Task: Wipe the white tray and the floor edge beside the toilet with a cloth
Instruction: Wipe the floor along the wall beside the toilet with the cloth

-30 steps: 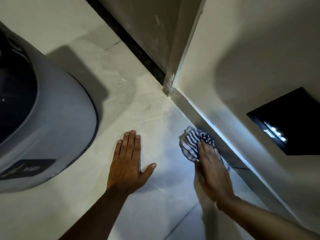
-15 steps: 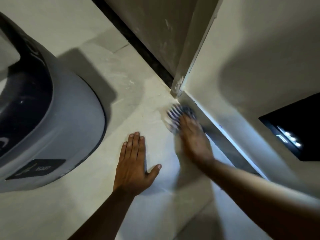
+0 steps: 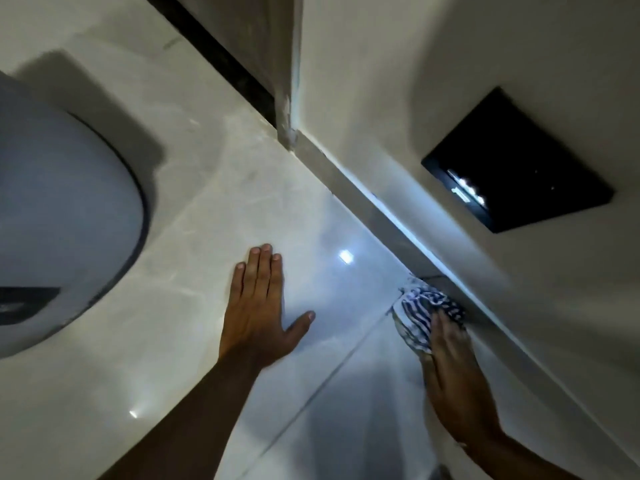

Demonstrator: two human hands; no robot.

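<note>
Head view: striped cloth [image 3: 426,311] bunched on the floor [image 3: 346,393] tile against the skirting [image 3: 384,220], right hand [image 3: 457,372] pressing it, fingers together. Left hand [image 3: 259,313] flat, thumb splayed, between cloth and toilet [image 3: 62,220]. Dark wall panel [image 3: 519,164] above.

Two hands [image 3: 258,306], one cloth [image 3: 420,311], one toilet [image 3: 65,216]

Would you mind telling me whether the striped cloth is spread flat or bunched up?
Bunched up: the striped cloth sits crumpled under the right hand against the floor edge.
</note>
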